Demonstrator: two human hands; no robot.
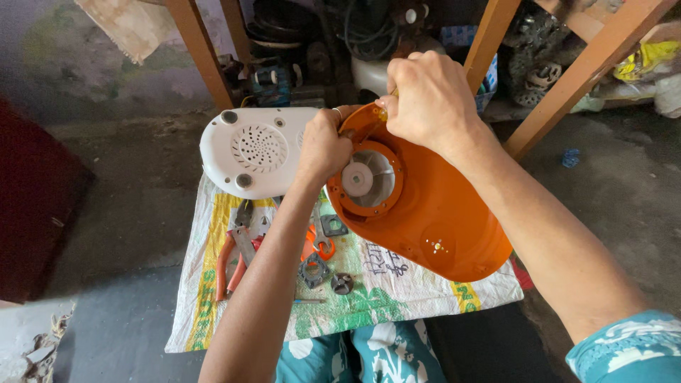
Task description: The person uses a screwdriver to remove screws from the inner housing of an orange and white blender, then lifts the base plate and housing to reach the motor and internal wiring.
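orange plastic housing point(425, 213) is tilted up over the woven sack mat point(397, 284) on the floor, round white-centred opening point(367, 179) facing up. left hand point(323, 145) grips the housing's upper left rim, fingers curled tight on the edge, ring on one finger. right hand point(429, 96) sits at the top edge of the housing, fingers pressed together pinching a thin tool; tool tip mostly hidden, can't tell what kind. white base cover point(255, 150) with a perforated grille lies just beside the housing to the left, partly on the mat. on the mat under the left forearm: orange-handled pliers point(237, 252), a small orange part point(319, 247), two dark square brackets point(314, 269), a small round metal piece point(342, 283). wooden legs point(206, 57) and cluttered parts behind
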